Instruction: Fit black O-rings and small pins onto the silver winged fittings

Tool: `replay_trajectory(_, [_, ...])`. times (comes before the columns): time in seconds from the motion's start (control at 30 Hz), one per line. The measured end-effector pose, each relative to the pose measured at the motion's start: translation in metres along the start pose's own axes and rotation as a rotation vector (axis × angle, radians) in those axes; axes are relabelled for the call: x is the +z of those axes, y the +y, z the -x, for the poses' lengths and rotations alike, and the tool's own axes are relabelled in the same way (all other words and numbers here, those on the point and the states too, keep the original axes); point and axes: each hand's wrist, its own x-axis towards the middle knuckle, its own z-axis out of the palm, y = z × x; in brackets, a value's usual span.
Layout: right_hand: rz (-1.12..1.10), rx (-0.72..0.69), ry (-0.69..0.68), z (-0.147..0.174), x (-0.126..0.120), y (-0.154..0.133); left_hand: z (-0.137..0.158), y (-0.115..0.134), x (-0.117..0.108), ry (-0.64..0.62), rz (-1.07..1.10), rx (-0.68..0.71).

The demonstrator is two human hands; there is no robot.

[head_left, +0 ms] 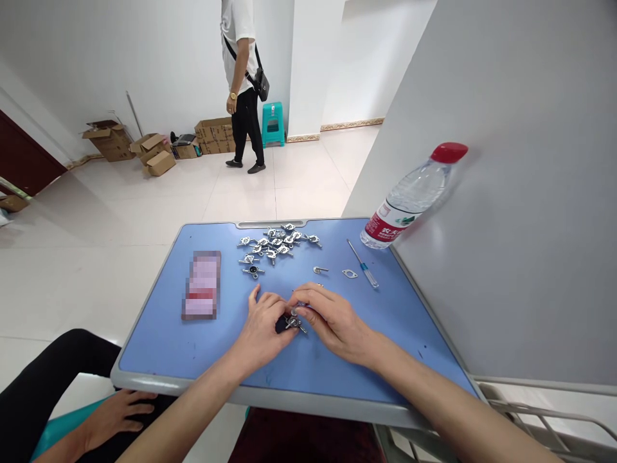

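Note:
My left hand (265, 321) is closed around a small metal fitting (294, 323) with side pins, low over the near middle of the blue table. Something dark shows beside the fitting under the fingers. My right hand (337, 321) meets it from the other side, thumb and fingertips pinched at its top; whatever they hold is too small to make out. Beyond my hands lie a loose metal part with a pin (320, 270), a flat oval plate (349, 273) with holes and a screwdriver (364, 265). A pile of several similar metal fittings (277, 243) sits near the far edge.
A blurred, phone-like rectangle (201, 286) lies on the blue table (164, 347) at left. A water bottle (409, 202) stands at the right edge by a grey panel (520, 225). Another person's hand (118, 415) rests at lower left. Someone in a white shirt (240, 38) stands beyond, near boxes.

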Motion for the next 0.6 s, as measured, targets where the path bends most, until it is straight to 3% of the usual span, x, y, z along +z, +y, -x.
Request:
replay_trajectory(0.27, [-0.023,-0.103,-0.056,0.0015,-0.0018,0.001,0.0004,-0.0009,0.0012,-0.008,0.009,-0.005])
replay_trajectory(0.6, [0.039,0.028,0.046,-0.0022,0.0059,0.0069,0.0003,-0.0006,0.0006,-0.024,-0.015,0.0])
